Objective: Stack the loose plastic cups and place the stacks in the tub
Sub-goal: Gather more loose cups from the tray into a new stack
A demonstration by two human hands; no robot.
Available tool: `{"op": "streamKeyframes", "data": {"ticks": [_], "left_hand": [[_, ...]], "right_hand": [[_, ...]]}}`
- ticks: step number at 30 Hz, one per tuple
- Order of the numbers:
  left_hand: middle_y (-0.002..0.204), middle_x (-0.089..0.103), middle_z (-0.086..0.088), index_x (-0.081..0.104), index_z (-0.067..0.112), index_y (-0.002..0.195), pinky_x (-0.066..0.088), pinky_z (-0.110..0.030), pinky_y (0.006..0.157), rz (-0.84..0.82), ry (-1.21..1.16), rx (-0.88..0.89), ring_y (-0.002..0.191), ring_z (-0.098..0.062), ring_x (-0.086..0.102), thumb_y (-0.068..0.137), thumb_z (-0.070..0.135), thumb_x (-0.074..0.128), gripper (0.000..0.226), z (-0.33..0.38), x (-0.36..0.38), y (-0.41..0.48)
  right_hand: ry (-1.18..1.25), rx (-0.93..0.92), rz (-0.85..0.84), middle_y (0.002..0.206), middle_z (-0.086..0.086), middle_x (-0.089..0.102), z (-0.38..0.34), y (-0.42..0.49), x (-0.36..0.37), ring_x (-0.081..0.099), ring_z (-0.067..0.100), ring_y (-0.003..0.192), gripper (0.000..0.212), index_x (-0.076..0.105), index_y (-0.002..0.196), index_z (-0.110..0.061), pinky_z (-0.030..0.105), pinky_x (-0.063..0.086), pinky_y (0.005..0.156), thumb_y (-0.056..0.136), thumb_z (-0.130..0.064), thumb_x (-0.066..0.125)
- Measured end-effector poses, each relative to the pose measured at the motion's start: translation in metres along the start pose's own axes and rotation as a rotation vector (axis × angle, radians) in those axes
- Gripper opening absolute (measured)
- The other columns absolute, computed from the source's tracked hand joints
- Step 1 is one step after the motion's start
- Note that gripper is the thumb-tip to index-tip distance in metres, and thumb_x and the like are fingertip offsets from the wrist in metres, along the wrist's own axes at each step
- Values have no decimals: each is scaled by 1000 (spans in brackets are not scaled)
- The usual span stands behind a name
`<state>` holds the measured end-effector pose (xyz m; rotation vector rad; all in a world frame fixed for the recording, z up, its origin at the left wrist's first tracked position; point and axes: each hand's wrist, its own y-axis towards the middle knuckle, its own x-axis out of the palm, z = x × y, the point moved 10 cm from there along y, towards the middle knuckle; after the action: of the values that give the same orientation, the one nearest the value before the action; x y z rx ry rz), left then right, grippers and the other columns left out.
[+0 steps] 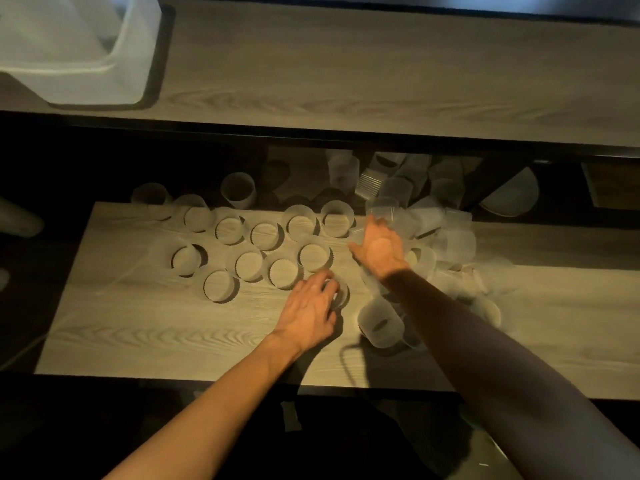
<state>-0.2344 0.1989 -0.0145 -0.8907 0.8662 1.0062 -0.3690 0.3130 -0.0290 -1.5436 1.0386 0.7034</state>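
Left hand (308, 311) grips the cup (341, 294) beneath it — right hand (379, 247), blurred among piled cups (433, 223), grip unclear.

Both forearms stretched over table (138, 327); left hand (308, 306) palm down at its middle, fingers curled round a cup (341, 294); right hand (379, 247) farther in, thumb splayed, fingers extended.

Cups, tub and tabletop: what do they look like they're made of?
Cups: probably thin, frosted, translucent plastic; the wood grain shows through their walls, and the sides are finely ribbed.
Tub: thicker milky translucent plastic, matte, with rounded moulded corners.
Tabletop: pale printed-looking wood grain, matte; likely laminate, though real wood cannot be ruled out.
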Motion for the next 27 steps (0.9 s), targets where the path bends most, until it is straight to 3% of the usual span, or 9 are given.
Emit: {"op": "streamKeyframes", "data": {"ticks": [3, 8, 15, 18, 22, 27], "left_hand": [[124, 52, -1, 56, 17, 119, 38, -34, 96, 70, -65, 17, 112, -21, 54, 91, 36, 57, 34, 10, -3, -1], [119, 56, 0, 51, 22, 124, 39, -38, 96, -44, -44, 30, 108, -21, 54, 86, 62, 60, 56, 29, 20, 3], [119, 60, -4, 49, 19, 129, 34, -37, 98, -39, 19, 88, 112, -25, 56, 89, 44, 63, 50, 43, 20, 8], [121, 58, -2, 45, 20, 132, 34, -37, 97, -1, 4, 66, 113, -23, 55, 91, 52, 57, 53, 47, 18, 4], [123, 61, -1, 44, 22, 133, 35, -39, 98, -82, -35, 22, 114, -21, 58, 82, 78, 53, 76, 54, 29, 7], [114, 66, 3, 50, 27, 122, 36, -36, 89, -148, -78, 16, 106, -20, 61, 80, 64, 66, 58, 63, 39, 15]], "right_hand": [[46, -124, 15, 147, 10, 48, -12, -9, 2, 49, 29, 134, 80, 35, 149, -22, 45, 44, 108, 84, -41, 78], [-6, -342, -74, 112, -1, 62, -28, -28, 18, 61, 19, 102, 47, 47, 135, -25, 33, 48, 85, 94, -39, 67], [167, -369, -16, 101, -8, 65, -23, -27, 13, 61, 16, 93, 25, 54, 127, -28, 32, 46, 82, 103, -27, 49], [228, -349, 26, 98, -9, 66, -11, -25, 7, 61, 13, 90, 20, 59, 120, -27, 35, 51, 86, 100, -27, 54], [260, -373, 20, 92, -11, 66, -8, -23, 3, 62, 12, 87, 9, 64, 104, -30, 40, 54, 85, 98, -32, 57], [316, -377, 34, 89, -12, 65, 1, -27, -10, 62, 12, 85, 7, 64, 97, -33, 40, 55, 82, 97, -31, 57]]}}
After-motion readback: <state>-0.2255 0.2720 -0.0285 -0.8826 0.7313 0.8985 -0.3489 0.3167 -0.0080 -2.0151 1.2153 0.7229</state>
